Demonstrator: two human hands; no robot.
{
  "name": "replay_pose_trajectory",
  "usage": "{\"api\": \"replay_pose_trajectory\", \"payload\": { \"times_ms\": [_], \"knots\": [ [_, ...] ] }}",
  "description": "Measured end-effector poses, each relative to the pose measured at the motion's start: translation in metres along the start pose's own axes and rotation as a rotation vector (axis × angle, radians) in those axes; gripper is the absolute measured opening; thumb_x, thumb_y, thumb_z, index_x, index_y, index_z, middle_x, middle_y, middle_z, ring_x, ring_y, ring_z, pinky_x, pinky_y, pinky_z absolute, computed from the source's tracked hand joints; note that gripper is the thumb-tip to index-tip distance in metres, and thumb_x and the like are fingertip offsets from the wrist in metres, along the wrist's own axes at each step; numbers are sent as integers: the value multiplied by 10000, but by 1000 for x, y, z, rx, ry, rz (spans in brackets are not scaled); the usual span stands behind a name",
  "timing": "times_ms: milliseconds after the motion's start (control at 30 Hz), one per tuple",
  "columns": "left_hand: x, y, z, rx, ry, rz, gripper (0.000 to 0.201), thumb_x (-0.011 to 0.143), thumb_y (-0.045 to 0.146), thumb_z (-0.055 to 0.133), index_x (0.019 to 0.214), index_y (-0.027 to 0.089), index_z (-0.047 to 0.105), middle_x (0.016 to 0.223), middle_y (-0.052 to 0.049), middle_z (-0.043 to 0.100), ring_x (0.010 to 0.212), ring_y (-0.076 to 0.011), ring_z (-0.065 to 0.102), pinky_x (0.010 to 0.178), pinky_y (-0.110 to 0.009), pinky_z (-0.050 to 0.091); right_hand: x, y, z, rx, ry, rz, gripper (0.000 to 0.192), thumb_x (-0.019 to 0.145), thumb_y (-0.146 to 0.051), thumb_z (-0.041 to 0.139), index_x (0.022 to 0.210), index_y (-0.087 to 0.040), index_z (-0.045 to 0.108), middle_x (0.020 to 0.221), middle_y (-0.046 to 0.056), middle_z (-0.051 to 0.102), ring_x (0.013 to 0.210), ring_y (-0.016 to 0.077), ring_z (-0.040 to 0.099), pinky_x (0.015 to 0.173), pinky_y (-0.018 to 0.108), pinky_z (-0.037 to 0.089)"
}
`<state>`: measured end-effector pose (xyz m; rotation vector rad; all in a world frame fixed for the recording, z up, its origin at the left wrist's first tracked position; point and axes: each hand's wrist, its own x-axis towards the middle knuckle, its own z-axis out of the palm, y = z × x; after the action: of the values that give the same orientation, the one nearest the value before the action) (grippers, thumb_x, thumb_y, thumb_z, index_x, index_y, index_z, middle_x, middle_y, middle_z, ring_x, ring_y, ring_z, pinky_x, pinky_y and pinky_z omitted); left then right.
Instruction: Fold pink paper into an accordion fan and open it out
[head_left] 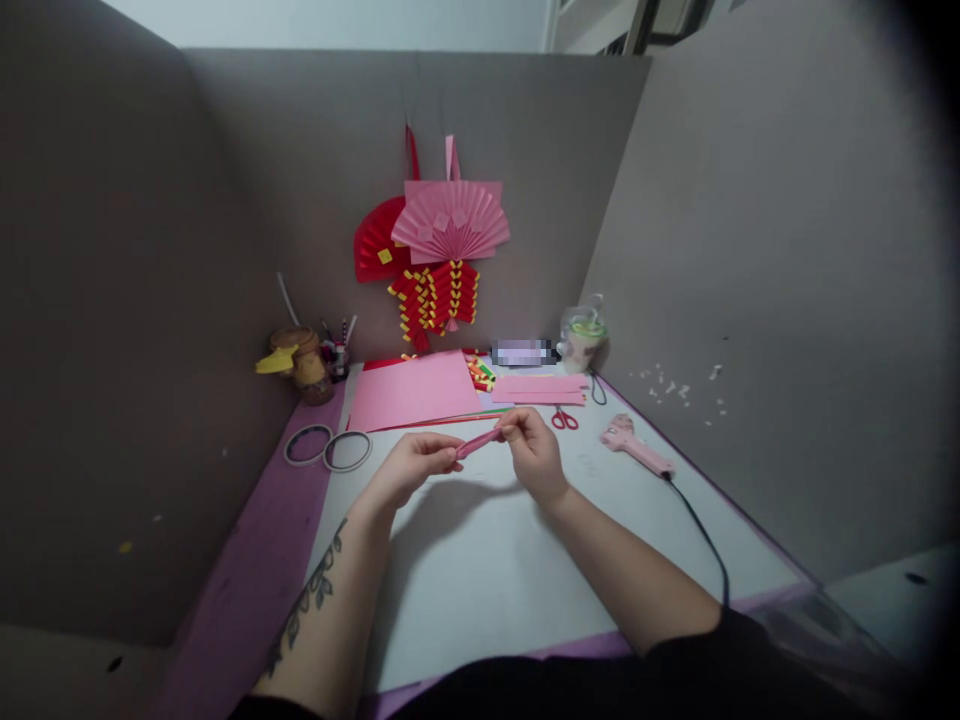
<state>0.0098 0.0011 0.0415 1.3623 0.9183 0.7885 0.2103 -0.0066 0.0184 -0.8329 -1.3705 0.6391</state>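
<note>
A narrow folded strip of pink paper (480, 441) is held above the white table (480, 570) between both hands. My left hand (409, 468) pinches its left end and my right hand (532, 452) pinches its right end, fingers closed on it. Beyond the hands lies a large pink paper sheet (414, 390) and some cut pink strips (538, 390). Small red scissors (564, 418) lie just right of my right hand.
A pink glue gun (634, 447) with a black cord lies at the right. Two tape rings (328, 447) sit at the left. Pink and red paper fans (439, 235) hang on the grey back partition. A jar (582, 338) and a pen holder (339, 352) stand at the back.
</note>
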Motion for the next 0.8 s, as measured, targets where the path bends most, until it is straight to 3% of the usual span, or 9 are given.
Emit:
{"api": "replay_pose_trajectory", "payload": {
  "times_ms": [133, 267, 400, 600, 800],
  "knots": [
    [-4, 5, 3, 209, -19, 53, 374, 753, 389, 619, 1002, 119, 694, 888, -102, 713, 799, -201, 643, 755, -327, 482, 1, 2, -1, -41, 9, 27, 124, 874, -321, 509, 822, -209, 512, 772, 14, 572, 683, 146, 523, 655, 288, 442],
    [-4, 3, 17, 643, 200, 370, 397, 785, 355, 610, 1148, 194, 629, 1157, -99, 651, 1066, -249, 576, 918, -395, 427, -3, 0, 3, -127, -63, -25, 115, 876, -303, 501, 815, -209, 528, 790, 19, 567, 726, 158, 525, 693, 299, 431],
    [-3, -5, 30, 969, 322, 580, 234, 790, 309, 636, 1003, 221, 677, 990, -68, 708, 1066, -245, 574, 961, -421, 385, -10, -4, 12, -139, -126, -35, 116, 878, -303, 499, 814, -211, 529, 783, 20, 555, 725, 160, 523, 682, 300, 429],
    [-1, -10, 35, 1155, 362, 616, 149, 878, 247, 517, 901, 197, 656, 905, -68, 706, 962, -209, 609, 923, -403, 391, -13, -3, 16, -151, -102, -10, 138, 876, -311, 502, 783, -210, 520, 749, 12, 542, 701, 154, 518, 645, 283, 420],
    [1, -11, 38, 1215, 367, 511, 188, 899, 202, 457, 853, 164, 636, 917, -108, 699, 1004, -235, 598, 940, -434, 358, -17, 1, 19, -152, -72, 42, 104, 865, -293, 509, 802, -211, 516, 749, 12, 553, 701, 157, 524, 661, 290, 427]
  ]
}}
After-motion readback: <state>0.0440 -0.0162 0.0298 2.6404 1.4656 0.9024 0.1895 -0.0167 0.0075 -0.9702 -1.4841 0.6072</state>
